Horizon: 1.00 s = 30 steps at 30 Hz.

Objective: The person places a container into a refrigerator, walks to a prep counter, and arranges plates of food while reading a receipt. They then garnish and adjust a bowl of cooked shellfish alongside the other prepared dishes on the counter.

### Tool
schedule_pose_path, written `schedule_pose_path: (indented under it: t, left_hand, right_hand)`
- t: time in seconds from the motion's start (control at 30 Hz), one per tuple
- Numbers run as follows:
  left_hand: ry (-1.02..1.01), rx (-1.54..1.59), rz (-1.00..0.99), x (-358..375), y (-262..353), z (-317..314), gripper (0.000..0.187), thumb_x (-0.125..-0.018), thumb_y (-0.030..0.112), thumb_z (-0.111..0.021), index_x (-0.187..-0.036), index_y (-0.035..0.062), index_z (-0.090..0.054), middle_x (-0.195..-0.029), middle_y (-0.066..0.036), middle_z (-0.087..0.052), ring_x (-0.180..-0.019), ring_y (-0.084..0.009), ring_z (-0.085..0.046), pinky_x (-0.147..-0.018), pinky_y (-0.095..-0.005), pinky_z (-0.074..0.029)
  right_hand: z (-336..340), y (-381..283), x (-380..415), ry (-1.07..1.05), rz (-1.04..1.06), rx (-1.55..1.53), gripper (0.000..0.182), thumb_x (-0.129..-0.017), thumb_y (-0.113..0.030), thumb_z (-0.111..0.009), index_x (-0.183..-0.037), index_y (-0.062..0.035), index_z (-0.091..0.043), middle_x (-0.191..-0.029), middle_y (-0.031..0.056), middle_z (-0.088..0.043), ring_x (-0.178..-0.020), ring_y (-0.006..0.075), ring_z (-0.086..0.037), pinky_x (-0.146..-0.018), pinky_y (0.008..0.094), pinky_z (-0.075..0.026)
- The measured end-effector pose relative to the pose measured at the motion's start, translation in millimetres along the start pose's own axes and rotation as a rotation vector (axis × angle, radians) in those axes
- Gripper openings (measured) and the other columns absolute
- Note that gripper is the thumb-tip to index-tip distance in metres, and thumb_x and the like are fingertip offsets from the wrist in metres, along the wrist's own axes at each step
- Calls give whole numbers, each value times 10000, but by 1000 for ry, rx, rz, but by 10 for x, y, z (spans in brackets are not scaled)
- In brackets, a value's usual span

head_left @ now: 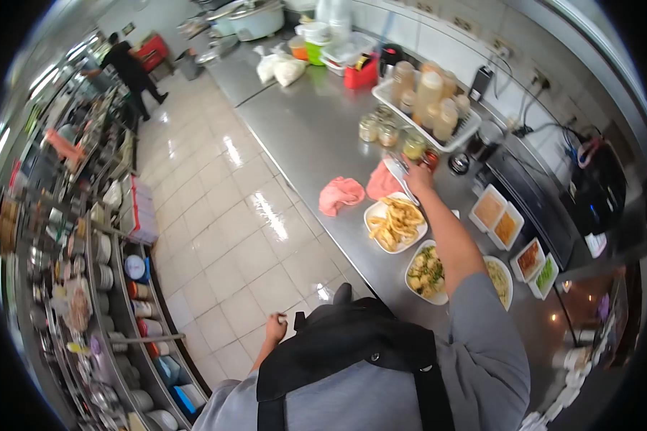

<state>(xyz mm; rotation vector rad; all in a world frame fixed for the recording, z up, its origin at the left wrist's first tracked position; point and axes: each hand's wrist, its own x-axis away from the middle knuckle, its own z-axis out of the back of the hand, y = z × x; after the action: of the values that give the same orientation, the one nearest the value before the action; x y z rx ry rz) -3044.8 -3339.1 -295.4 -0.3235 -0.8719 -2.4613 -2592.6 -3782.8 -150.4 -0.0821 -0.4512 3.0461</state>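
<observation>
My right hand point(418, 174) reaches across the steel counter, fingers closed at the upper part of silver tongs point(404, 181). Just beyond the fingers is a small jar with red contents point(430, 159), beside a jar of yellow-green contents point(414, 146). Below the tongs sits a white plate of golden fried pieces point(395, 224). My forearm passes over the counter near a dish of herb-topped chunks point(425, 271) and a bowl of pale food point(497, 281). My left hand point(276, 327) hangs low over the floor side, fingers curled; what they hold, if anything, is hidden.
Two pink cloths point(341, 195) lie near the counter edge. A white tray of bottles point(446, 133) stands by the wall. Small food containers point(509, 224) sit at right. Shelves point(140, 309) line the left of the tiled floor point(230, 215); another person point(126, 68) stands far back.
</observation>
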Motion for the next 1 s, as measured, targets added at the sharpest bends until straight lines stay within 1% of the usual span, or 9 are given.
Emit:
schedule_pose_path:
  t: [0.1, 0.2, 0.27, 0.37, 0.47, 0.53, 0.63, 0.77, 1.0]
  left_hand:
    - [-179, -92, -30, 348, -588, -232, 219, -769, 191, -584, -931, 67, -664, -931, -236, -633, -867, -380, -616, -779, -441, -499]
    - [-325, -93, 79, 548, -804, -218, 220, -782, 214, -567, -911, 69, -670, -910, -226, -642, -867, -372, -623, -778, -439, -501]
    - [-364, -102, 90, 483, -845, -196, 225, -790, 229, -556, -898, 71, -674, -895, -220, -648, -867, -368, -628, -777, -438, -503]
    - [-358, -101, 25, 109, -765, -159, 239, -803, 252, -539, -878, 73, -679, -874, -211, -657, -868, -360, -635, -776, -435, -505]
    - [-320, -84, -87, -562, -506, -180, 261, -815, 275, -522, -858, 75, -685, -852, -202, -666, -868, -353, -643, -775, -433, -508]
    - [-355, -121, -119, -1073, -339, -283, 302, -834, 298, -491, -881, 70, -683, -897, -217, -664, -895, -358, -640, -787, -427, -503]
    - [-224, -107, -143, -1589, 269, -316, 280, -840, 248, -501, -969, 58, -661, -922, -215, -664, -902, -346, -643, -795, -414, -502]
    - [-309, 124, -188, -1861, 814, -440, 312, -778, 155, -561, -1066, 63, -640, -912, -186, -679, -863, -291, -660, -785, -371, -511]
    - [-533, -49, -207, -1647, 832, -804, 306, -758, 190, -598, -1031, 71, -668, -884, -174, -687, -813, -274, -666, -737, -355, -524]
  right_hand:
    - [200, -43, 33, -82, 62, -68, 682, -788, -183, -652, -1401, -298, -376, -963, 200, -589, -973, 356, -569, -837, 429, -475]
    - [400, -38, 201, 178, 147, -257, 559, -827, -164, -614, -1350, -121, -421, -915, 228, -581, -907, 391, -569, -791, 443, -467]
    - [801, -193, 617, 66, 328, -451, 441, -863, -151, -578, -1270, -29, -456, -974, 278, -573, -909, 424, -566, -782, 452, -452]
    - [1275, -493, 1068, 316, 277, -701, 554, -874, -57, -546, -1390, -84, -347, -1123, 257, -564, -1002, 427, -557, -826, 479, -441]
    - [1419, -400, 1365, 167, 429, -455, 511, -892, -106, -544, -1371, -74, -372, -1155, 214, -575, -1008, 407, -557, -822, 452, -453]
    - [1207, -34, 1426, 113, 298, -253, 452, -904, -156, -544, -1335, -83, -426, -1162, 170, -584, -990, 383, -572, -819, 430, -461]
    - [1370, 242, 1616, 440, 45, -339, 382, -890, -215, -572, -1251, -99, -522, -1078, 131, -624, -899, 333, -618, -749, 418, -486]
    - [1628, 254, 2031, 261, 12, -146, 310, -868, -202, -578, -1154, -85, -593, -1000, 93, -660, -837, 265, -641, -692, 381, -495]
    - [1432, 147, 2193, 39, -187, -194, 343, -818, -311, -598, -1095, -117, -652, -862, 137, -677, -788, 309, -649, -705, 407, -497]
